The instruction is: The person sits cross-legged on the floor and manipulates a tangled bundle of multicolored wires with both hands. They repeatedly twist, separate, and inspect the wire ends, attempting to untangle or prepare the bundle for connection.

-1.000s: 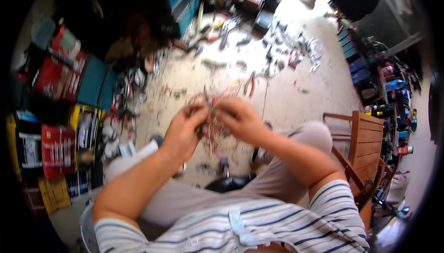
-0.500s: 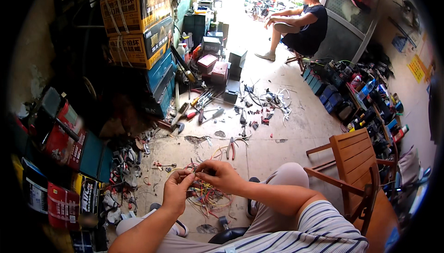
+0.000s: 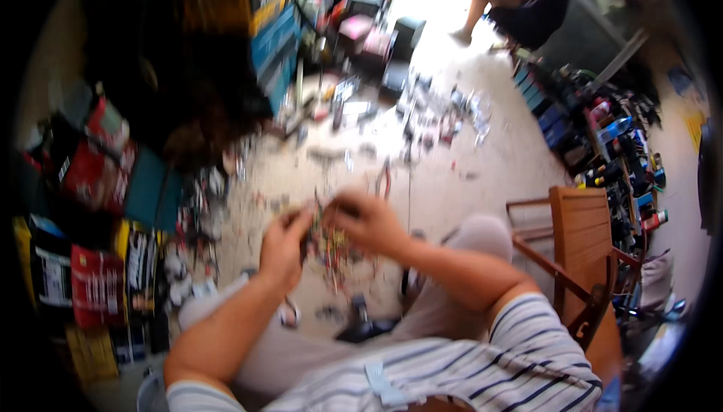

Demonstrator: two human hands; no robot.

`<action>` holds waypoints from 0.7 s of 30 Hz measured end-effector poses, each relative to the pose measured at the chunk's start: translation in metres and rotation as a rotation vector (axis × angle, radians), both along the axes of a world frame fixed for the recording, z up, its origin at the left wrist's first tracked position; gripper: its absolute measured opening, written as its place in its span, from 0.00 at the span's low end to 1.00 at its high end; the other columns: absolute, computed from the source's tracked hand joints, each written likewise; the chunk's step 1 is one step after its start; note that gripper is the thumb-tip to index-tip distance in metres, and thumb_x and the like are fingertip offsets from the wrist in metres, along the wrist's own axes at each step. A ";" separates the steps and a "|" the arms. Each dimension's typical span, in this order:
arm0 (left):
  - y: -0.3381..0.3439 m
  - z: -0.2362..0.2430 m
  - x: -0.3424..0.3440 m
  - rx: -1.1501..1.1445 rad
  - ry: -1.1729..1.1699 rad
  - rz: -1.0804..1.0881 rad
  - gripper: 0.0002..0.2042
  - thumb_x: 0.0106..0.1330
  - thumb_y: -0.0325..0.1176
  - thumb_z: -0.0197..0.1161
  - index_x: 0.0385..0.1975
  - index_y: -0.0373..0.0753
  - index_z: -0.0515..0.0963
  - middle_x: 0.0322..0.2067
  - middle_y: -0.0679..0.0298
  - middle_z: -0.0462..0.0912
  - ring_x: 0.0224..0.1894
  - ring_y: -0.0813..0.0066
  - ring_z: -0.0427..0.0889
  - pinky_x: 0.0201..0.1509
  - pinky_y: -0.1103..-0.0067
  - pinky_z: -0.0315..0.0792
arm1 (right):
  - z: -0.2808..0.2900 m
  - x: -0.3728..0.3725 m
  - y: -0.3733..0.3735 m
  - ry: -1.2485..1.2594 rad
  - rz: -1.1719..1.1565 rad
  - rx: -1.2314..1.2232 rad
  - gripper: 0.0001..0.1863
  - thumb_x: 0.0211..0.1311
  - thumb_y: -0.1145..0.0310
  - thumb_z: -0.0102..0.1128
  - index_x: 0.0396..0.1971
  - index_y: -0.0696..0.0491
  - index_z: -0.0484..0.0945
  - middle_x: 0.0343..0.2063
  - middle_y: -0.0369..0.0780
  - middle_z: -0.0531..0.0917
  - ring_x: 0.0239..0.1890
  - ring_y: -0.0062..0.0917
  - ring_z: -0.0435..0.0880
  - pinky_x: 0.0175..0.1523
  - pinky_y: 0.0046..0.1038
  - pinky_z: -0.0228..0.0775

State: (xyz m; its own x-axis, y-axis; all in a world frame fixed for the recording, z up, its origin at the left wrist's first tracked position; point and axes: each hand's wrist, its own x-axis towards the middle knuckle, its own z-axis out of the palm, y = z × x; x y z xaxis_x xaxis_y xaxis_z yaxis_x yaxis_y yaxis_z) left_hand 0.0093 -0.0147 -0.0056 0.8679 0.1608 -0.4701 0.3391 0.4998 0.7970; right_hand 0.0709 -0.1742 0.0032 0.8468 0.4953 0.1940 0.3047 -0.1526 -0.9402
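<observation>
My left hand is raised over the floor between my knees, thumb and fingers pinched together. Whatever sits in that pinch is too blurred to name. Close by on its right, my right hand has its fingers curled in, and a small gap separates the two hands. What the right fingers hold, if anything, is smeared too. Below and behind both hands lies a tangle of thin coloured wires, red, yellow and green, partly hidden by them. Red-handled pliers rest on the floor just past my right hand.
Boxed batteries and scrap parts crowd the left. Tools and cable scraps litter the floor ahead. A wooden chair stands at my right, beyond it a shelf of bottles. Another person sits by the doorway.
My view has tilted down and blurred, so the surroundings sit higher. My hands, which met at the fingertips over the wires, have come slightly apart.
</observation>
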 end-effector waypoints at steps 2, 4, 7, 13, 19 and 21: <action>0.003 0.010 -0.004 -0.038 -0.029 -0.037 0.08 0.67 0.32 0.55 0.41 0.37 0.73 0.32 0.68 0.77 0.28 0.83 0.73 0.26 0.87 0.65 | 0.008 -0.001 -0.001 0.293 0.030 0.029 0.11 0.59 0.69 0.58 0.38 0.59 0.77 0.26 0.38 0.81 0.25 0.17 0.77 0.32 0.21 0.69; 0.004 0.019 -0.009 -0.078 -0.022 -0.066 0.09 0.67 0.33 0.54 0.43 0.37 0.73 0.34 0.69 0.77 0.32 0.83 0.76 0.31 0.88 0.67 | -0.005 0.003 -0.002 0.308 0.024 0.119 0.08 0.59 0.70 0.59 0.33 0.59 0.77 0.22 0.34 0.78 0.25 0.11 0.73 0.29 0.17 0.65; 0.007 0.012 -0.012 -0.151 -0.013 -0.116 0.09 0.65 0.29 0.56 0.43 0.35 0.72 0.36 0.66 0.78 0.35 0.81 0.78 0.37 0.87 0.71 | 0.003 0.007 -0.004 0.366 0.031 0.168 0.07 0.58 0.70 0.61 0.32 0.58 0.77 0.23 0.33 0.80 0.27 0.10 0.74 0.32 0.15 0.65; 0.005 0.013 -0.008 -0.136 0.006 -0.092 0.09 0.63 0.24 0.57 0.41 0.32 0.73 0.36 0.63 0.78 0.37 0.78 0.79 0.42 0.84 0.75 | 0.000 0.010 -0.004 0.381 0.030 0.171 0.07 0.57 0.70 0.62 0.32 0.57 0.78 0.22 0.31 0.79 0.25 0.09 0.72 0.30 0.14 0.62; 0.005 0.012 -0.005 -0.096 0.007 -0.064 0.09 0.63 0.24 0.58 0.42 0.31 0.73 0.35 0.62 0.78 0.36 0.78 0.79 0.41 0.85 0.75 | -0.003 0.011 -0.006 0.270 0.012 0.084 0.07 0.55 0.69 0.63 0.30 0.57 0.79 0.22 0.30 0.77 0.21 0.08 0.66 0.26 0.14 0.56; 0.006 0.010 -0.005 -0.084 0.013 -0.063 0.09 0.63 0.24 0.58 0.42 0.31 0.73 0.35 0.62 0.78 0.35 0.79 0.79 0.41 0.85 0.76 | 0.000 0.010 -0.006 0.202 0.015 0.028 0.06 0.54 0.70 0.64 0.28 0.56 0.80 0.22 0.30 0.76 0.20 0.09 0.64 0.25 0.15 0.56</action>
